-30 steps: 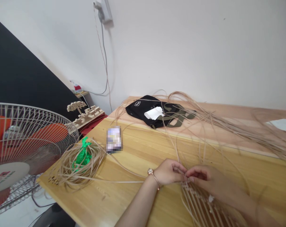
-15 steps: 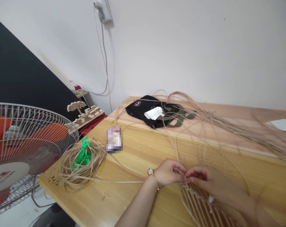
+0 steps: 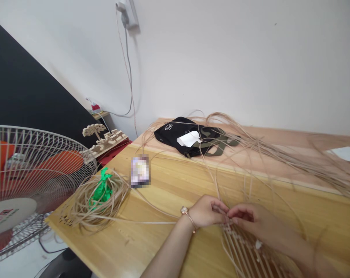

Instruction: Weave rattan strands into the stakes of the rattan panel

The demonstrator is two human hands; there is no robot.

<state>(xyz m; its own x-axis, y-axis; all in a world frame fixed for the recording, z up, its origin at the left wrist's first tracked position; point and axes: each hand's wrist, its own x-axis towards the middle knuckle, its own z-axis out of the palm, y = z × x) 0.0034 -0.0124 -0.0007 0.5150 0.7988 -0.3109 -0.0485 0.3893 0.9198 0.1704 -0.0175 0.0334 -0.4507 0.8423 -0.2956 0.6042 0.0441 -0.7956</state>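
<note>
My left hand [image 3: 208, 211], with a bracelet at the wrist, pinches the thin tan cane strands at the top corner of a partly woven cane piece [image 3: 247, 247]. Right beside it my right hand [image 3: 247, 218] has thumb and forefinger closed on strands at the same corner. The two sets of fingertips almost meet, and the exact crossing between them is hidden. Parallel strands run from there down toward the lower edge of the view. A small white bit [image 3: 258, 244] clings to the weave below my right hand.
A coil of cane [image 3: 85, 204] with a green plastic tie [image 3: 102, 189] lies on the table's left, near a blurred-out small packet [image 3: 140, 171]. Behind are a black bag [image 3: 175, 133], white paper [image 3: 189, 139] and long loose strands [image 3: 282, 154]. A caged fan [image 3: 38, 181] stands at left.
</note>
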